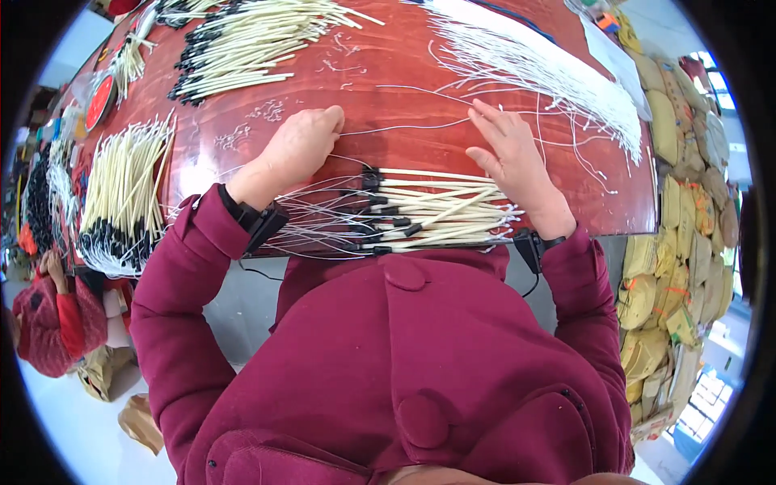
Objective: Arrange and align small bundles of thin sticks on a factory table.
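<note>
White cord is strung across the middle of the red desk, between the left hand and the right hand. Left grip looks clenched, with the cord seemingly pinched inside, though the fingertips are hidden. Right grip is released, fingers spread and the cord right by them; whether it's actually touched can't be told. For a tidy job, it's probably best if the cord is held lightly taut and kept clear of the thin wires on the near side, since snags look likely there.

Counts, then: two hands, one cord spanning them. Three big rod piles can be counted: near pile, left pile, far pile. One white cord heap is spread far right. Single rods can't be counted reliably, too much overlap.
</note>
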### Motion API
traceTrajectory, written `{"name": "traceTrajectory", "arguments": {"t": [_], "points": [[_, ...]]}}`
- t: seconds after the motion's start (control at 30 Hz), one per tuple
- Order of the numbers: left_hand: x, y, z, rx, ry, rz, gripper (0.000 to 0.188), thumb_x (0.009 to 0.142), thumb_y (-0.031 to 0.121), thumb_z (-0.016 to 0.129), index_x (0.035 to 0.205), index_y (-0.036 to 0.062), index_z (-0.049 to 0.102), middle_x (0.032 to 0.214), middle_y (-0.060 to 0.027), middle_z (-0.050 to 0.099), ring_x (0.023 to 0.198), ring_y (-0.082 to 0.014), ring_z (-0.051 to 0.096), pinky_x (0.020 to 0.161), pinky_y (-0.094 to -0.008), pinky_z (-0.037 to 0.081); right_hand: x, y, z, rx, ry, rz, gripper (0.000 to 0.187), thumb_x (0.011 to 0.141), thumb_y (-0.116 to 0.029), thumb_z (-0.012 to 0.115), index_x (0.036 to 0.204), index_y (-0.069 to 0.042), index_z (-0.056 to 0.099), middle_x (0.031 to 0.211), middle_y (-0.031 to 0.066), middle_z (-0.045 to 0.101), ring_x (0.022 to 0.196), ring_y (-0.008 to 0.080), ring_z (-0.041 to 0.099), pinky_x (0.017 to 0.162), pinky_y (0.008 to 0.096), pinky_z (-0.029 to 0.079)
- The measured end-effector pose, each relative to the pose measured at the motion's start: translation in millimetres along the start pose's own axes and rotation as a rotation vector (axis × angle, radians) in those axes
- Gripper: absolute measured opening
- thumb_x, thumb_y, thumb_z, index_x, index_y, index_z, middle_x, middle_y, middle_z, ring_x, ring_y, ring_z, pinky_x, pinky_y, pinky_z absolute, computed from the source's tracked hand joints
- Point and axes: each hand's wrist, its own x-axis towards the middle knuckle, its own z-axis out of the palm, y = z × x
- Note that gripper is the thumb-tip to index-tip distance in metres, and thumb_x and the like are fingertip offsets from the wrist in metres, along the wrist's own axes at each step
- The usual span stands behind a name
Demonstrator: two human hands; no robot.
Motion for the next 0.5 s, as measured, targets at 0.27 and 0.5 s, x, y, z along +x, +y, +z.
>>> {"name": "traceTrajectory", "arguments": {"t": [0.27, 0.5], "points": [[-4.8, -8.0, 4.9, -0.104, 0.057, -0.074, 0.007, 0.087, 0.007, 0.06, 0.092, 0.0019, 0.061, 0.083, -0.0225, 0.067, 0.083, -0.0434, 0.066, 0.072, -0.0487, 0.052, 18.5, -11.2, 16.3, -0.047, -0.224, -0.054, 0.066, 0.089, -0.036, 0.067, 0.138, 0.007, 0.052, 0.152, 0.0165, 0.046, 0.128, 0.0366, 0.047, 0.111, 0.0465, 0.035], [-4.0, -39.5, 2.9, -0.199, 0.15, -0.167, 0.013, 0.083, 0.011, 0.068, 0.091, 0.0023, 0.062, 0.08, -0.0194, 0.068, 0.081, -0.0411, 0.067, 0.07, -0.0478, 0.052, 10.2, -8.0, 7.9, -0.01, -0.262, -0.074, 0.064, 0.095, -0.04, 0.059, 0.138, 0.008, 0.052, 0.152, 0.0164, 0.046, 0.133, 0.0366, 0.045, 0.114, 0.046, 0.032]]}}
